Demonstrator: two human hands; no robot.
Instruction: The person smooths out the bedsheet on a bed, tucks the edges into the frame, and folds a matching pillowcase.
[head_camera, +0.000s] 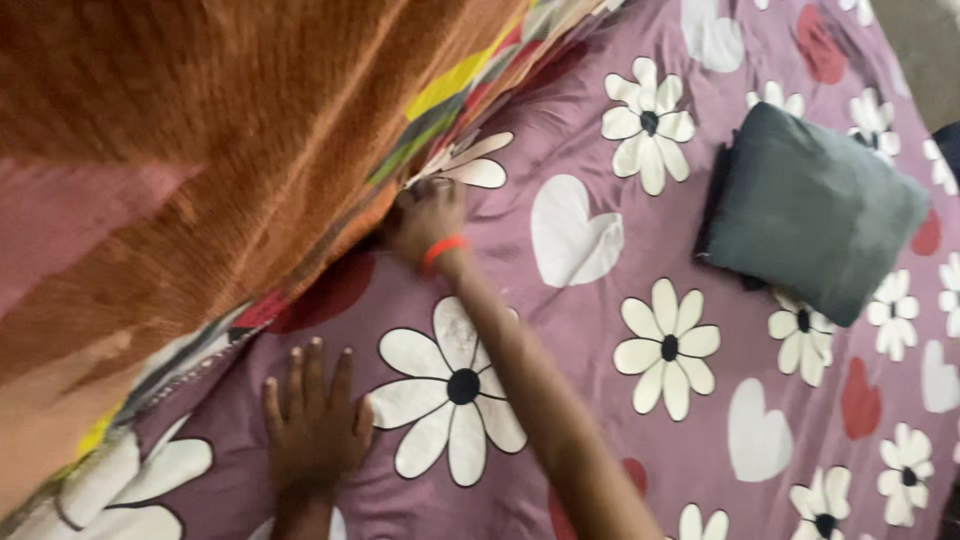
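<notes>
In the head view, the left hand (315, 425) lies flat with fingers spread on the purple bedsheet (620, 300), which is printed with white flowers and hearts. The right hand (425, 220), an orange band (442, 250) at its wrist, reaches out and pinches the sheet's edge just beside the orange-brown cloth (230, 130) at the bed's side. A grey pillow (810, 210) rests on the sheet, well apart from both hands.

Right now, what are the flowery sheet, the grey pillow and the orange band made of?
The sheet looks like thin woven cloth with a slight sheen; it creases softly. The pillow seems matte fabric, stuffed, its corners puffed. The band on the right hand looks smooth, maybe rubber or plastic; too blurred to be sure.
</notes>
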